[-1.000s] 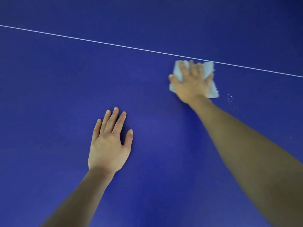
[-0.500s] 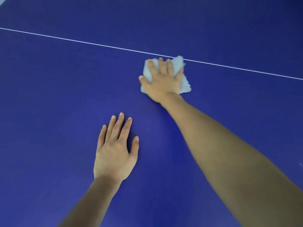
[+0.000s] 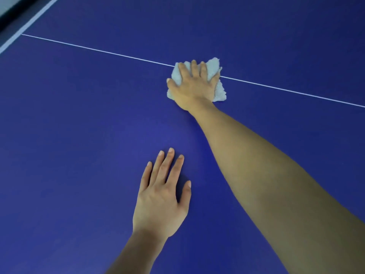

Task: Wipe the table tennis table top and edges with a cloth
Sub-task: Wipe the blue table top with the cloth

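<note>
Two bare hands on a blue table tennis bench, one pressing a white cloth onto it.

The right hand reaches far forward with its arm stretched out, fingers straight and spread, flat on a crumpled white cloth that it presses down onto the bench. The cloth lies over the thin white centre line, which runs across the blue top from the far left corner toward the right edge. The left hand rests palm down on bare blue surface nearer the person, fingers straight and slightly apart, holding nothing, well apart from the cloth. A white border stripe marks the bench's edge at the far left corner.
</note>
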